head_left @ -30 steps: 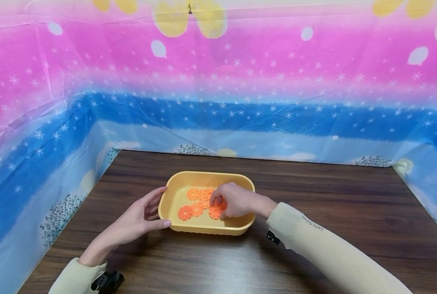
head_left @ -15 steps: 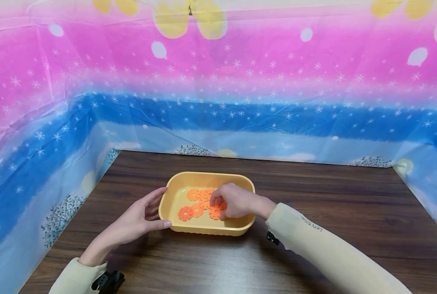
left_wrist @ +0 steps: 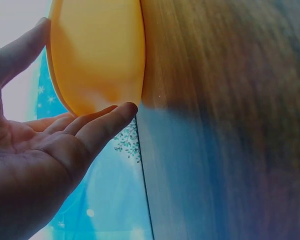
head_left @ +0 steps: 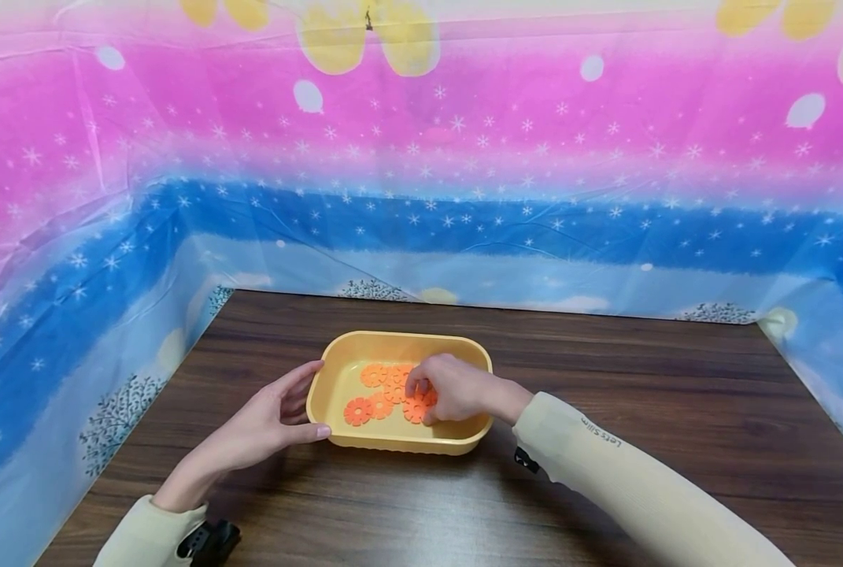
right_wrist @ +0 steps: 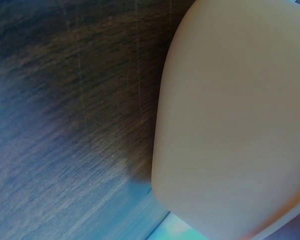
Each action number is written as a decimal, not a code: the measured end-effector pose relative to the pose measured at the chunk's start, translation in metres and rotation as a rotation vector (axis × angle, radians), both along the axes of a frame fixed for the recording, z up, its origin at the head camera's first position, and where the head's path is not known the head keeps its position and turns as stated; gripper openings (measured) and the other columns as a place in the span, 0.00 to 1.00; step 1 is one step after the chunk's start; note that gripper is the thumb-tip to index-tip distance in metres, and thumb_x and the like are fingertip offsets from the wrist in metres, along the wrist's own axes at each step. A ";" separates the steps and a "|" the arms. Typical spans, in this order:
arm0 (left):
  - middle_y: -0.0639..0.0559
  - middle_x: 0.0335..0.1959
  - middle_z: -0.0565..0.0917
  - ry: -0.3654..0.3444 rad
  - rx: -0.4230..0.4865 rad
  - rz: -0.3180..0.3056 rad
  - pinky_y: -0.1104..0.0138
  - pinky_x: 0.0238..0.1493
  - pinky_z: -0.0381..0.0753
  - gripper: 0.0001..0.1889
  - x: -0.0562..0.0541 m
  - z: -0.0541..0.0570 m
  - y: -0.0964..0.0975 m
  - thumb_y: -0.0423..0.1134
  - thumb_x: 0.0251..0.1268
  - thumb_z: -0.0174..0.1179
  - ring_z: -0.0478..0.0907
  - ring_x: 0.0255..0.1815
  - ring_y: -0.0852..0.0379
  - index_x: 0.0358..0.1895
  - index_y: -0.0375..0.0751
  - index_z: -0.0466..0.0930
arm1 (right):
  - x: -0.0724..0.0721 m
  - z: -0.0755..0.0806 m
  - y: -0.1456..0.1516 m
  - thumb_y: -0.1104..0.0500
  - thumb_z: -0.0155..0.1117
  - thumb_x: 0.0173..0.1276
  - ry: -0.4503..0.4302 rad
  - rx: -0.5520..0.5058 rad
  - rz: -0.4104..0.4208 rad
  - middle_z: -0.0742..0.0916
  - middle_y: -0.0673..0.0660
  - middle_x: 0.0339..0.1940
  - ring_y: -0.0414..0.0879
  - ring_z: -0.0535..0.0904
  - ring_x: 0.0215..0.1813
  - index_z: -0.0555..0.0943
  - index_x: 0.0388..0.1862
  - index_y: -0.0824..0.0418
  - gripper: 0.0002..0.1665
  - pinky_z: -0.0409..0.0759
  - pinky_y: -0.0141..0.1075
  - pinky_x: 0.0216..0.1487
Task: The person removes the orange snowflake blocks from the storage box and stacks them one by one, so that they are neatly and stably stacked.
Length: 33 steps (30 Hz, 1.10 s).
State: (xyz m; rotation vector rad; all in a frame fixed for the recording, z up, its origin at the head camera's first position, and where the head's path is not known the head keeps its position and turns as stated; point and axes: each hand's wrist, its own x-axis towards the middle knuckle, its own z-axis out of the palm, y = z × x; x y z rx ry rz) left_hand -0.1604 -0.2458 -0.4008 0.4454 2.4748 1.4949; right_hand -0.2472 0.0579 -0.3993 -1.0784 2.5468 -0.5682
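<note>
A yellow plastic basin (head_left: 336, 394) with rounded corners stands on the table. Inside it lie several flat orange flower-shaped discs (head_left: 358, 411), some overlapping. My left hand (head_left: 265, 421) holds the basin's left end, thumb on the near corner of the rim and fingers at the far side; the left wrist view shows these fingertips (left_wrist: 127, 110) against the wall. My right hand (head_left: 458, 387) reaches over the right side into the basin. Its curled fingers and thumb pinch at an orange disc (head_left: 417, 408) on the right of the group. The palm hides part of the discs.
The dark wood-grain table (head_left: 605, 378) extends around the basin. A pink and blue patterned cloth (head_left: 534, 197) hangs along its back and sides. In the right wrist view the basin's outer wall (right_wrist: 230, 110) fills much of the picture.
</note>
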 end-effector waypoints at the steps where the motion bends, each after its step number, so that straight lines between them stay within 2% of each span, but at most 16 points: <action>1: 0.29 0.81 0.57 0.000 0.000 -0.001 0.54 0.67 0.78 0.51 0.000 0.000 0.000 0.35 0.65 0.74 0.66 0.77 0.33 0.83 0.30 0.49 | 0.000 0.000 0.000 0.63 0.85 0.56 0.000 0.003 -0.001 0.85 0.48 0.40 0.44 0.78 0.45 0.87 0.45 0.53 0.19 0.79 0.37 0.52; 10: 0.28 0.81 0.58 -0.002 0.000 -0.003 0.55 0.65 0.80 0.51 -0.001 0.001 0.000 0.35 0.64 0.74 0.66 0.76 0.32 0.83 0.30 0.49 | 0.000 -0.003 0.000 0.63 0.85 0.56 0.008 0.018 0.002 0.82 0.47 0.37 0.44 0.76 0.41 0.80 0.43 0.49 0.22 0.77 0.36 0.44; 15: 0.28 0.81 0.58 -0.003 -0.013 0.001 0.54 0.66 0.80 0.50 0.000 0.002 0.000 0.35 0.65 0.74 0.66 0.76 0.32 0.83 0.30 0.49 | 0.000 -0.002 0.001 0.62 0.83 0.58 -0.020 0.013 0.017 0.82 0.48 0.38 0.45 0.76 0.39 0.78 0.45 0.49 0.23 0.76 0.36 0.41; 23: 0.28 0.80 0.59 0.004 -0.023 0.005 0.53 0.65 0.80 0.50 -0.001 0.003 0.001 0.35 0.65 0.74 0.67 0.76 0.32 0.83 0.29 0.50 | -0.001 0.002 0.002 0.64 0.84 0.55 -0.040 -0.004 0.071 0.83 0.51 0.40 0.45 0.76 0.40 0.80 0.51 0.51 0.28 0.76 0.36 0.44; 33: 0.28 0.80 0.59 0.004 -0.038 0.001 0.52 0.65 0.80 0.50 0.000 0.004 0.001 0.35 0.65 0.74 0.66 0.76 0.31 0.83 0.29 0.49 | 0.000 0.002 0.002 0.64 0.82 0.59 -0.060 -0.007 0.059 0.84 0.50 0.39 0.43 0.77 0.39 0.84 0.52 0.52 0.23 0.78 0.36 0.46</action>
